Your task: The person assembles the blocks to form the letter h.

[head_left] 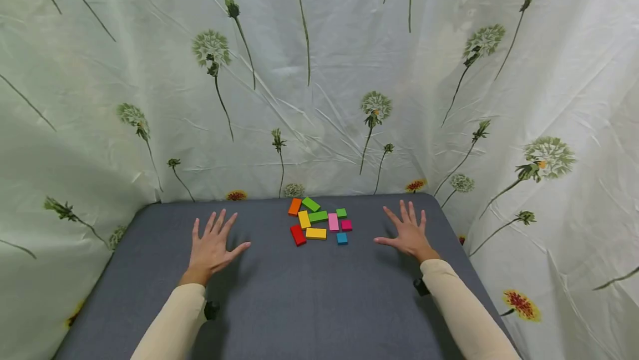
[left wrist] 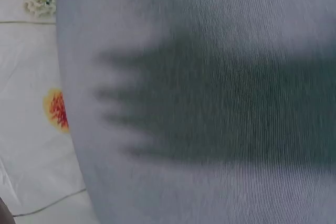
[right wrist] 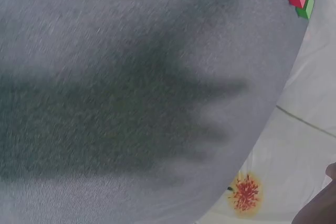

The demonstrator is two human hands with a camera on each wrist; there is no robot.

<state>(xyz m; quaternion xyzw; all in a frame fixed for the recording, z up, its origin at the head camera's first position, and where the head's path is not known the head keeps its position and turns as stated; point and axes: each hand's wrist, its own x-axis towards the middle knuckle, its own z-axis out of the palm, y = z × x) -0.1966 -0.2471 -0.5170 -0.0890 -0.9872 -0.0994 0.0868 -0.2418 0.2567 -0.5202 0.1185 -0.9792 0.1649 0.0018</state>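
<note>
Several coloured blocks lie in a loose cluster near the far side of the table. Among them are a red block (head_left: 298, 234), two yellow blocks, an orange block (head_left: 295, 207), green blocks, a pink block (head_left: 333, 222), a small crimson block (head_left: 346, 226) and a blue block (head_left: 341, 238). My left hand (head_left: 212, 246) hovers left of the cluster with fingers spread, holding nothing. On the other side my right hand (head_left: 409, 233) is likewise spread and bare, nearest the blue and crimson blocks. The wrist views show mostly the hands' shadows on the cloth.
A dark grey cloth covers the table (head_left: 299, 304). White curtains (head_left: 329, 71) printed with dandelions hang behind it and along both sides, close to its edges. A small black device (head_left: 212, 310) sits under the left wrist, another (head_left: 421, 287) under the right.
</note>
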